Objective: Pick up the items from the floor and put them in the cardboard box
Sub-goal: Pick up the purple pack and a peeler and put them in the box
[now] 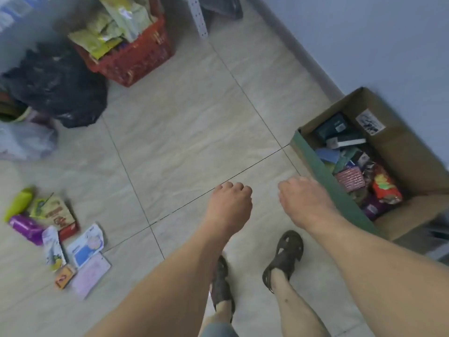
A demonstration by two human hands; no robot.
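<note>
Standing empty-handed between the floor pile and the box.

Both hands hung over bare tile, the left hand [229, 205] loosely curled on nothing, the right hand [306, 203] slack beside the rim of the cardboard box [413, 215]. Well off to the left lay the leftover items: a purple packet [26, 228], flat sachets [86, 249] and a green bottle [19, 203], overlapping. Snatching at that heap risked dropping the slippery sachets; farther off, the red basket [131, 62] might be mistaken for the destination.

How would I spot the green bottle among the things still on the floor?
Look left of the person's feet, at the pile of packets on the pale floor tiles. The green bottle lies at the pile's far left end, above a purple pack. It alone is plain lime green and rounded.
</note>
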